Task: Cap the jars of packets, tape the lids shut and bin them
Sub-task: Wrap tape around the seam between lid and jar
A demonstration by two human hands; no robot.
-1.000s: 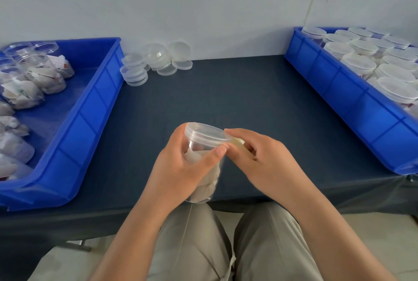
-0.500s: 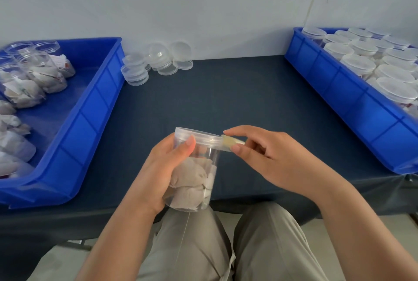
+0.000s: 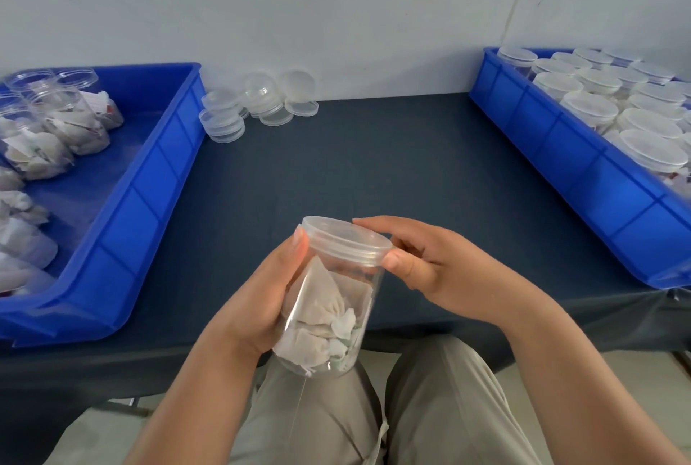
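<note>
I see the jar [image 3: 329, 315] at lower centre as clear, glossy plastic with a cloudier, smooth plastic lid [image 3: 346, 242]; the packets [image 3: 318, 318] inside look like matt, crinkled paper. The left bin [image 3: 149, 180] and right bin [image 3: 583, 180] are shiny blue plastic, and the table [image 3: 374, 165] wears dark, matt cloth.

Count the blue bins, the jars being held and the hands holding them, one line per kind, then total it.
Blue bins: 2, left bin and right bin
Jars held: 1, the jar of packets
Hands holding it: 2, left hand round its side, right hand at the lid
Total: 5
</note>
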